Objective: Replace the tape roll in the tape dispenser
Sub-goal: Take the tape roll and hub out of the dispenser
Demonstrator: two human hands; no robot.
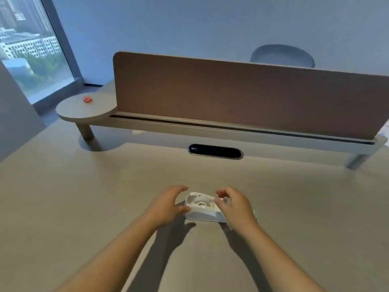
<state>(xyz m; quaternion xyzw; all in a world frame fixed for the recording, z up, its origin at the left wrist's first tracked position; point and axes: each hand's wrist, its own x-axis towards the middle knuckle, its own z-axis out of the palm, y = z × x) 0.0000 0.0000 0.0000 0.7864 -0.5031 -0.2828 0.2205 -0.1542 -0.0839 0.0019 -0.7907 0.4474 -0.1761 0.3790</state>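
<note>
Because the white tape dispenser (202,207) lies lengthwise left-to-right on the tabletop (84,207) between both hands, the left hand (168,204) touches its left end with a wide, empty grip, while the right hand (235,207) curls loosely over its right end, contents indeterminate.

The tape dispenser (202,207) is set on the desk (84,207), flanked by the left hand (168,202) at nine o'clock and the right hand (235,205) at three. At twelve o'clock a cable port (215,151) is found, with a divider panel (242,98) behind it. At ten o'clock a small object (87,99) is placed on a round shelf (84,111).
</note>
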